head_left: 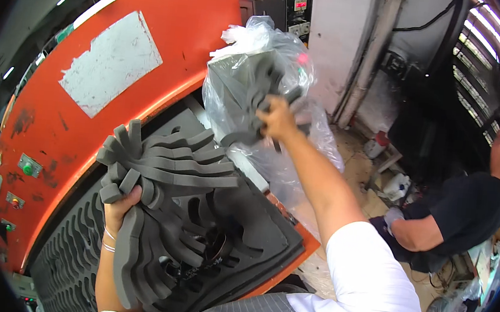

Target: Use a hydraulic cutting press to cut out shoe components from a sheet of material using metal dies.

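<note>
A thick bundle of wavy grey foam strips [186,163] fans out from my left hand [118,209], whose fingers are wrapped round its left end. Ends of the strips stick up above the hand, and others hang down over the forearm. My right hand [277,121] reaches forward to a clear plastic bag [219,96], its fingers closed on dark grey foam pieces [258,99] blurred by motion. Whether those pieces are inside the bag's mouth or in front of it, I cannot tell. Beneath the bundle lies a grey foam sheet [270,230] with curved cut-out slots.
An orange machine panel [184,23] with push buttons [29,166] rises at the left. More slotted foam [65,264] covers the bed below it. A dark control box [300,13] stands behind the bag. At the right, a person in dark clothes [462,206] bends over beside scattered containers.
</note>
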`<state>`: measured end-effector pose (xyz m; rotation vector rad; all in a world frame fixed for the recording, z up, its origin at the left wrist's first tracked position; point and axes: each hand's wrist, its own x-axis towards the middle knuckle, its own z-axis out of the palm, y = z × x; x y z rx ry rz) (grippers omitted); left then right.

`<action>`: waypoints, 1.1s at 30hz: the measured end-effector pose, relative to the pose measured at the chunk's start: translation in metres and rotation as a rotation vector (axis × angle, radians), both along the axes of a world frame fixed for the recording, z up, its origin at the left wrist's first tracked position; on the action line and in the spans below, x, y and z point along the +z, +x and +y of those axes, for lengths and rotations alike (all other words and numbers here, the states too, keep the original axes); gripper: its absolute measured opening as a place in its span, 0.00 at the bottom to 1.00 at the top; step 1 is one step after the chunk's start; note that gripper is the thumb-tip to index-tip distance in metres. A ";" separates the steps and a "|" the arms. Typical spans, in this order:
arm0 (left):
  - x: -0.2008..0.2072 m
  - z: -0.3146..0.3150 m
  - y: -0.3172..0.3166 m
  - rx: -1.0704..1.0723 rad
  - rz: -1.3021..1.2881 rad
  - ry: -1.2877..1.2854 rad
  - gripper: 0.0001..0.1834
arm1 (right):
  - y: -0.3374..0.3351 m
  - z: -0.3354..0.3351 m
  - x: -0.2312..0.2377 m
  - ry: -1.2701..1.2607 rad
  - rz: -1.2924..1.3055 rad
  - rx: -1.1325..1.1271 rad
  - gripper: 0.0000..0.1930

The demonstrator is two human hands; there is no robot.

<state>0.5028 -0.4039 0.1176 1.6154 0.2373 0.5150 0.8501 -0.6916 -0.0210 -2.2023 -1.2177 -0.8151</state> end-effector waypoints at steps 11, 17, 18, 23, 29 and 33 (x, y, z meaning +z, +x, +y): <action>-0.016 -0.176 0.256 -0.238 0.226 -0.721 0.13 | -0.015 -0.064 -0.243 -0.408 1.378 -0.129 0.30; -0.081 -0.237 0.320 0.134 -0.055 -0.565 0.23 | -0.039 -0.185 -0.204 -0.116 1.658 -0.264 0.35; -0.097 -0.229 0.320 0.175 -0.005 -0.434 0.22 | -0.025 -0.215 -0.195 -0.060 1.705 -0.287 0.36; -0.118 -0.237 0.313 0.209 0.173 -0.119 0.24 | 0.054 -0.326 -0.205 0.973 1.895 -0.460 0.34; -0.142 -0.164 0.267 0.391 0.641 0.216 0.30 | 0.024 -0.184 -0.121 1.680 1.923 -0.003 0.32; -0.140 -0.185 0.272 0.463 0.736 0.374 0.44 | -0.016 -0.151 -0.037 0.743 1.841 -0.087 0.20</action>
